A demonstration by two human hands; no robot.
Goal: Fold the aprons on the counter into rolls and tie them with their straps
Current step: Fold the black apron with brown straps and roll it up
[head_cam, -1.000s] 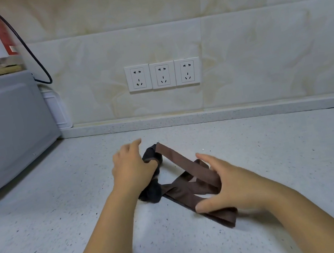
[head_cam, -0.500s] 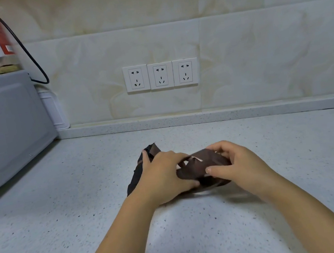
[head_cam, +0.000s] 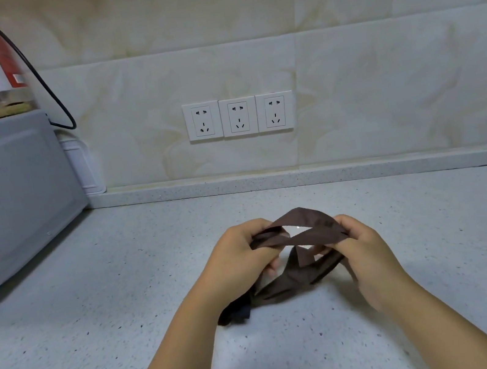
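The left grip [head_cam: 241,257] is closed, its fingers curled round one bunched end of the brown strap [head_cam: 305,225], with the back of the hand turned up. The right grip [head_cam: 363,249] pinches the strap's other end between thumb and curled fingers. The two forearms rise from the lower edge and converge, so the hands sit level and just apart. Between them the strap arches up as a flat, twisted band with a small gap beneath it. Below the hands the apron [head_cam: 287,283] hangs as a crumpled dark brown wad. Its lower folds lie on the speckled worktop [head_cam: 120,301] near the middle, and a darker end juts out leftward under the left wrist. Farther back, three white sockets [head_cam: 239,116] sit in the tiled wall. A grey appliance [head_cam: 6,198] stands at the left, with a black cable [head_cam: 55,98] looping behind it.
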